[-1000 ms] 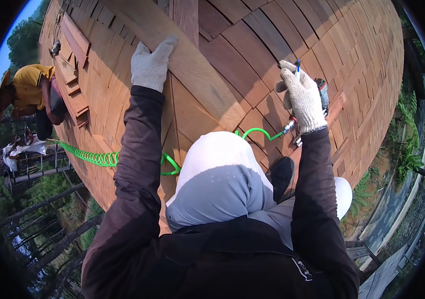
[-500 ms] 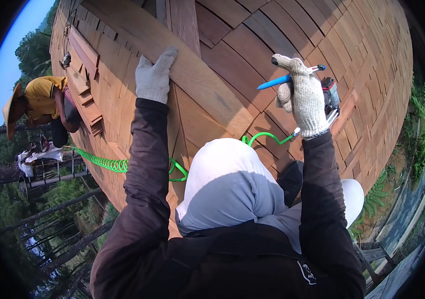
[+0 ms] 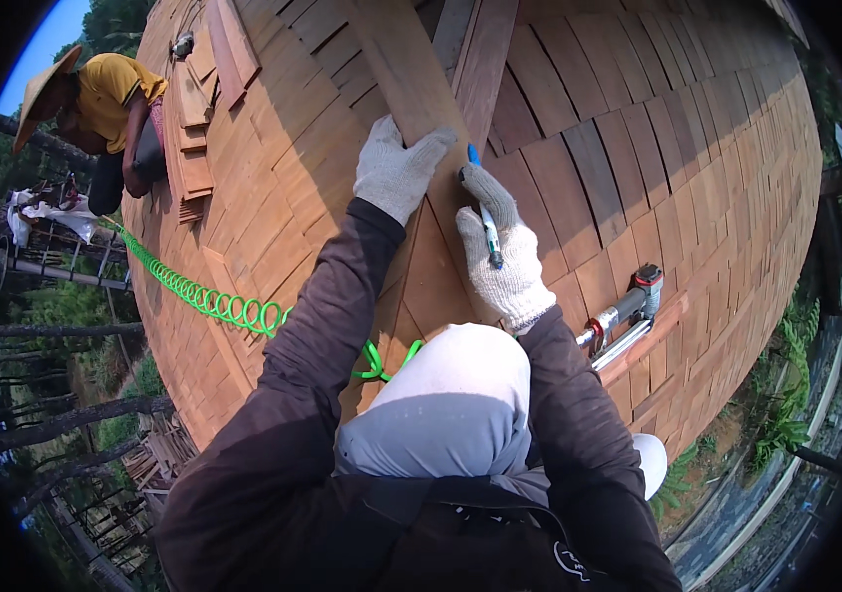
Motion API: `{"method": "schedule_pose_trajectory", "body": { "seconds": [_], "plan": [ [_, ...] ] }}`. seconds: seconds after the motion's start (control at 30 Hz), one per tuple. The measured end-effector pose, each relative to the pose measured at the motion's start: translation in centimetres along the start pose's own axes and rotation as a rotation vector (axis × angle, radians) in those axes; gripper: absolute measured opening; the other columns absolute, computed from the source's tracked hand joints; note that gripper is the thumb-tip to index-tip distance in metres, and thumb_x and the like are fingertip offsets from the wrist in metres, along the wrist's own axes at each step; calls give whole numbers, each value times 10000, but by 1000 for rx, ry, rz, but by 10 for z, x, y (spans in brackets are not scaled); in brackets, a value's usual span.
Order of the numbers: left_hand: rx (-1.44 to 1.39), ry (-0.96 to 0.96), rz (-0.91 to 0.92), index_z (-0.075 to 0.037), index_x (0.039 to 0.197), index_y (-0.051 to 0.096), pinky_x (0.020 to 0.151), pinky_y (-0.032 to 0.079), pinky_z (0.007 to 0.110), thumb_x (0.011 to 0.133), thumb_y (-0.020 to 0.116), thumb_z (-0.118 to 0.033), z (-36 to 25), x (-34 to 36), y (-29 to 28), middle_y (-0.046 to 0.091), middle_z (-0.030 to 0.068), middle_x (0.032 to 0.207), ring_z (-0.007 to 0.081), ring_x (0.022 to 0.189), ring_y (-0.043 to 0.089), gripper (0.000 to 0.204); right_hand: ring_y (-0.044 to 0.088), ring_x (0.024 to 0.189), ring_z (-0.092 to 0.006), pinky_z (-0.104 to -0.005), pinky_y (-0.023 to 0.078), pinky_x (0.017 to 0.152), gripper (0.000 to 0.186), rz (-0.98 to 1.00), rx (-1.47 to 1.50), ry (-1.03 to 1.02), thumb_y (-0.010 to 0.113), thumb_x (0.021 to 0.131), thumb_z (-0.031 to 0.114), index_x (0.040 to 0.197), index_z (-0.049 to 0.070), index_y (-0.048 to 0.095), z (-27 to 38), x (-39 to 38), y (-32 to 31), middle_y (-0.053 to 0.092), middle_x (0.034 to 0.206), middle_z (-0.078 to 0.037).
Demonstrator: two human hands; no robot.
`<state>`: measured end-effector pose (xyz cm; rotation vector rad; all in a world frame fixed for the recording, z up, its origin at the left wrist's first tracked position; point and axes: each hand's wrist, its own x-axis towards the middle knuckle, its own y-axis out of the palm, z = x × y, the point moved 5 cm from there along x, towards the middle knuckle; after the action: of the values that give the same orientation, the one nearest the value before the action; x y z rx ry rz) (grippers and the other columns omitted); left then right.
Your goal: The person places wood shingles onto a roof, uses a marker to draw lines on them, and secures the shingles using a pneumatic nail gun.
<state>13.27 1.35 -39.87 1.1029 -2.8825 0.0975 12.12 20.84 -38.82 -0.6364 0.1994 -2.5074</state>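
My left hand (image 3: 399, 173), in a pale knitted work glove, grips the near left edge of a long wooden board (image 3: 411, 74), with the thumb lying across its face. The board slants over the shingled surface, running away from me. My right hand (image 3: 505, 259), gloved too, closes round a blue and white pen (image 3: 491, 237). Its blue end (image 3: 473, 154) is at the board's right edge; whether it touches the wood I cannot tell. Right of my right forearm, a nail gun (image 3: 628, 308) lies on the shingles.
Wooden shingles (image 3: 638, 148) cover the curved, sloping surface. A green coiled air hose (image 3: 204, 299) runs from the left behind my left arm. At the far left a person (image 3: 110, 109) in a straw hat crouches beside stacked shingles (image 3: 192, 148). Trees and a drop lie beyond the edge.
My right hand has swung left with the pen, from above the nail gun to the board's edge. The board now points more directly away from me, my left hand still on it.
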Motion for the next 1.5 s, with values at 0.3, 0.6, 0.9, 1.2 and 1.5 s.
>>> {"method": "schedule_pose_trajectory", "body": {
  "seconds": [0.3,0.6,0.9,1.2,1.5],
  "plan": [
    [293,535,-444,-8,1358,626,999,512,410,896,777,-207,-49,-32,-24,677,164,1224,277,1151,656,525,545,1387,-401,-463,442,1147,483,115,-175,-141,703,937,73,1412,58,612,11,3,6,617,1420,-217],
    [836,1108,440,-75,1296,691,1055,460,538,788,742,-28,-103,-45,11,724,128,1149,359,1150,660,513,568,1377,-340,-420,446,1138,465,181,115,231,648,1006,144,1451,37,566,10,9,-12,635,1405,-209],
    [754,876,694,-73,1365,648,916,533,454,810,775,-153,-98,-44,25,731,145,1062,350,999,687,575,634,1233,-220,-346,471,1100,338,186,409,300,671,1017,128,1332,9,650,-1,9,-19,680,1330,-121],
    [824,837,582,-65,1363,665,756,538,413,846,797,-143,-101,-44,-17,713,122,904,350,817,662,540,573,1350,-265,-403,413,1187,790,90,495,272,835,860,172,1544,46,463,-2,18,-14,634,1390,-164],
    [-509,-6,44,-14,1274,569,1051,548,473,1020,681,-159,-13,-34,-99,687,185,1244,314,1163,688,313,628,1294,-375,-407,514,1088,575,195,-341,-105,824,802,113,1355,61,677,17,18,7,639,1398,-223]
  ]
}}
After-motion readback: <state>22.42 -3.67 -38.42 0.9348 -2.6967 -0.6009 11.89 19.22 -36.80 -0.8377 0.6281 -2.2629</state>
